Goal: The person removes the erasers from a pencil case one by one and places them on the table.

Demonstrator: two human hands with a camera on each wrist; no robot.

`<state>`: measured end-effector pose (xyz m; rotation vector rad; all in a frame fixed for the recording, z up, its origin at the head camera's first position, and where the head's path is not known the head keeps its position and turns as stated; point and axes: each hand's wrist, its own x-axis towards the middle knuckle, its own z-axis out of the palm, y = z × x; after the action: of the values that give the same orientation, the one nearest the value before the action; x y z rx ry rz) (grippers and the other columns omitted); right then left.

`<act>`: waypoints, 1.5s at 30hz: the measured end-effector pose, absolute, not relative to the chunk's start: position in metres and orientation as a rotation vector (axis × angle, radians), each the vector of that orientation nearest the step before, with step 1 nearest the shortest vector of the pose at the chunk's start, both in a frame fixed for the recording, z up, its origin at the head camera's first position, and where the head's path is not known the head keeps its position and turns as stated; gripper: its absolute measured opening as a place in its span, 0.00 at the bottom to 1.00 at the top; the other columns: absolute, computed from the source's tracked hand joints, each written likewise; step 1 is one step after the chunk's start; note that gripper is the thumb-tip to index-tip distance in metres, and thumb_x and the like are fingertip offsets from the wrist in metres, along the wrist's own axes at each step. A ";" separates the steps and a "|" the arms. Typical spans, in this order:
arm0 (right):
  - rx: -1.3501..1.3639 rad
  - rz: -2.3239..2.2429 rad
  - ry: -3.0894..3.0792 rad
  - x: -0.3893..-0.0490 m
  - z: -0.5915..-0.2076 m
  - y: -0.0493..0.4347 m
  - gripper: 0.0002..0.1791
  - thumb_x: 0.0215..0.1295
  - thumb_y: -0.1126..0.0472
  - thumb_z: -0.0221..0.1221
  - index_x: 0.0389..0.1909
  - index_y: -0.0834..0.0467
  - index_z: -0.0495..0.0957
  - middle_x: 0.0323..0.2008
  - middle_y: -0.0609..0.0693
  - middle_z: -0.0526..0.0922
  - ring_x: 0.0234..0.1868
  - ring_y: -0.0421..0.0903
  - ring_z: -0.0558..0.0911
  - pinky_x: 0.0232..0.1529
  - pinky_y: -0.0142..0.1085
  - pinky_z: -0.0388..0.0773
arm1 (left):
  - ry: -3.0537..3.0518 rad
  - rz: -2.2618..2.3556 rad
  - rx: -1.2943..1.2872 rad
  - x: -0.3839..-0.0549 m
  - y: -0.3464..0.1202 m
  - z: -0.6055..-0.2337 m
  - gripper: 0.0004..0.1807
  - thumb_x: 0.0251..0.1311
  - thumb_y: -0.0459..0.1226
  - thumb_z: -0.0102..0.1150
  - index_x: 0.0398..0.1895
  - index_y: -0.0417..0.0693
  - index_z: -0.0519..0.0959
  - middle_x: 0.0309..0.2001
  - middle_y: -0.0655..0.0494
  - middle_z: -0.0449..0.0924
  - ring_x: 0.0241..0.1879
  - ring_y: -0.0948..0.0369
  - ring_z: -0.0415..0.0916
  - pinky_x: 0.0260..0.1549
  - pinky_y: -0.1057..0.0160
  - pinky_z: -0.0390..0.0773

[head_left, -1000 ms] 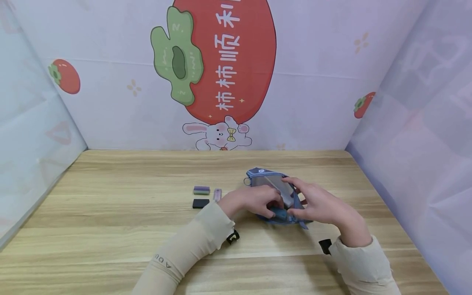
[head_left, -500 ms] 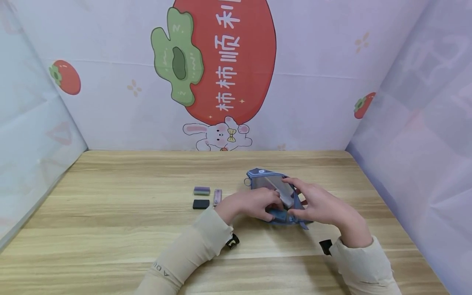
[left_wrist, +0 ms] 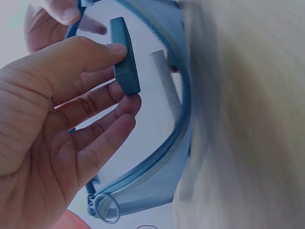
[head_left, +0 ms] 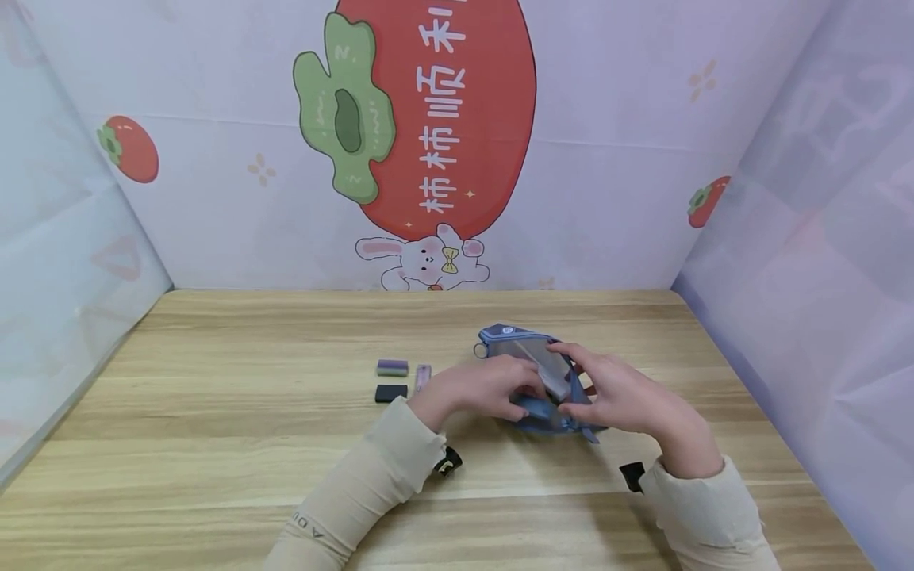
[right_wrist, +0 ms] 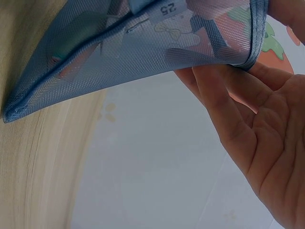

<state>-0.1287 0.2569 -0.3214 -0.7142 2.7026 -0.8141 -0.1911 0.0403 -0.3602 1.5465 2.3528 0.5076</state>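
Observation:
A blue mesh zip pouch (head_left: 524,346) stands on the table, its zipped mouth gaping, with a metal ring (left_wrist: 107,208) at one end. My left hand (head_left: 489,386) is at that mouth, pinching a small teal rectangular block (left_wrist: 126,62) between thumb and fingers. On the pouch's right end, my right hand (head_left: 617,394) grips the rim, thumb and fingers spread apart around it. Inside the pouch lies a grey strip (left_wrist: 165,83). Through the mesh, a greenish item (right_wrist: 78,40) shows in the right wrist view, too blurred to identify.
Left of the pouch lie a purple-and-green striped block (head_left: 392,368), a black block (head_left: 390,393) and a pale purple piece (head_left: 424,377), partly behind the left wrist. The wood table (head_left: 214,444) has printed sheet walls at its back and sides.
My left hand has shifted slightly to the left at the pouch mouth, and its forearm has moved a little. The right hand and the pouch have stayed in place.

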 end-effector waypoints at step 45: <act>-0.698 -0.801 2.702 -0.131 -0.322 0.255 0.42 0.61 0.61 0.67 0.73 0.63 0.57 0.56 0.62 0.78 0.55 0.56 0.79 0.43 0.41 0.84 | 2.470 0.603 1.446 -0.193 0.005 -0.329 0.16 0.60 0.35 0.65 0.52 0.46 0.83 0.53 0.56 0.80 0.47 0.63 0.75 0.52 0.69 0.77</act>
<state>-0.1314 0.2547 -0.3223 -0.6978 2.7020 -0.8012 -0.1928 0.0052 -0.3286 1.4458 2.4697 0.6027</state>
